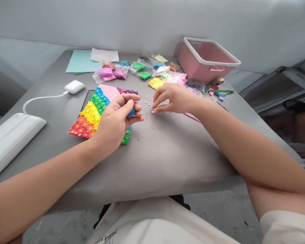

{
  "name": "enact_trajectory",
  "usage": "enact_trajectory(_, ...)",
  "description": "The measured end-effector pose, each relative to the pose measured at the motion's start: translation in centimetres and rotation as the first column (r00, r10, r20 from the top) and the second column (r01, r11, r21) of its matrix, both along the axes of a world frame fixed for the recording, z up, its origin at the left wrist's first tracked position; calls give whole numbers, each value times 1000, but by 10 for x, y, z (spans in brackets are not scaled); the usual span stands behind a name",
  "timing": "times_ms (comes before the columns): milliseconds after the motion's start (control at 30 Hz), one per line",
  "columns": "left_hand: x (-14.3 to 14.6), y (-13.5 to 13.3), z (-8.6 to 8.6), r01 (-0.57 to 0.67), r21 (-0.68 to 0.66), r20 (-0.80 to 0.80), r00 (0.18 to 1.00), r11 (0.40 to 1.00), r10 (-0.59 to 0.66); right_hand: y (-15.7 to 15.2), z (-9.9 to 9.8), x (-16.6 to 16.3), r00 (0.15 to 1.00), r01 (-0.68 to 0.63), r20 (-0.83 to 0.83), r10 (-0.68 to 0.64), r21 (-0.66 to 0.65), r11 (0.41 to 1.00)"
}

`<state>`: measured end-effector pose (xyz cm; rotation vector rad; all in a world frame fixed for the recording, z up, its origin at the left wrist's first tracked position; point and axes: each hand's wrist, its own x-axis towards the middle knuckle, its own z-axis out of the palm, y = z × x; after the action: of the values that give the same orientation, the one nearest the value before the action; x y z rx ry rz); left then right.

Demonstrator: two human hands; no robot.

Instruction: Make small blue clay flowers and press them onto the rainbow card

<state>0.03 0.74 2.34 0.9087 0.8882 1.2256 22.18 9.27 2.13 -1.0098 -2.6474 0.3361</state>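
Left hand [117, 115] curls closed around blue lump [131, 113], above flowered sheet [91, 112].
Right hand [170, 98], fingertips nearly meeting, reaches a white bead [153, 112], hold unclear; grey table [152, 166] stretches to its near edge.

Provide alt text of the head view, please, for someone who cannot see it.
A bare left hand holds a small blue lump over a rainbow-coloured flowered panel; the right hand is at a tiny white ball on a grey table. Behind sit colourful plastic packets and a white-rimmed pink box.
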Motion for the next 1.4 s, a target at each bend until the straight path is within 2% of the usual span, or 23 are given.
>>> enact_trajectory(133, -1, 2, 3, -24, -11, 110, 994, 1000, 25, -1, -11, -1, 999, -30, -35, 29, -40, 999)
enact_trajectory(233, -1, 3, 4, -32, -37, 154, 987, 999, 37, -6, -12, -4, 993, 4, -116, -10, -48, 999)
enact_trajectory(367, 0, 3, -1, -18, -26, 5, 1000, 999, 18, -19, 0, -12, 939, 109, -313, -143, -124, 986)
enact_trajectory(467, -2, 1, -7, 61, 40, -130, 990, 997, -55, -35, 11, -21, 858, 31, -503, -103, -150, 988)
enact_trajectory(600, -5, -1, -8, 99, 81, -126, 988, 992, -89, -61, 24, -35, 798, -65, -602, -36, -146, 987)
enact_trajectory(633, -6, 0, -8, 98, 77, -112, 990, 992, -89, -68, 26, -38, 805, -47, -592, -40, -130, 990)
enact_trajectory(700, -7, 2, -6, 111, 65, -93, 990, 992, -105, -79, 31, -42, 850, 32, -527, -30, -5, 999)
enact_trajectory(767, -7, 4, -5, 129, 38, -89, 988, 991, -125, -86, 33, -44, 900, 99, -435, -21, 158, 982)
enact_trajectory(833, -7, 5, -4, 135, 6, -94, 986, 991, -134, -90, 33, -44, 933, 141, -357, -46, 244, 959)
enact_trajectory(967, -5, 5, -4, 101, -8, -82, 991, 995, -102, -86, 32, -41, 957, 183, -262, -123, 219, 959)
enact_trajectory(1133, -4, 5, -6, 65, -23, -62, 996, 998, -67, -80, 28, -39, 952, 173, -282, -119, 174, 970)
enact_trajectory(1300, -6, 1, -3, -12, 120, -140, 990, 993, 29, -82, 26, -42, 929, 218, -330, -166, 126, 968)
enact_trajectory(1400, -8, -2, -5, -6, 202, -217, 975, 979, 51, -82, 28, -42, 901, 240, -392, -184, 99, 966)
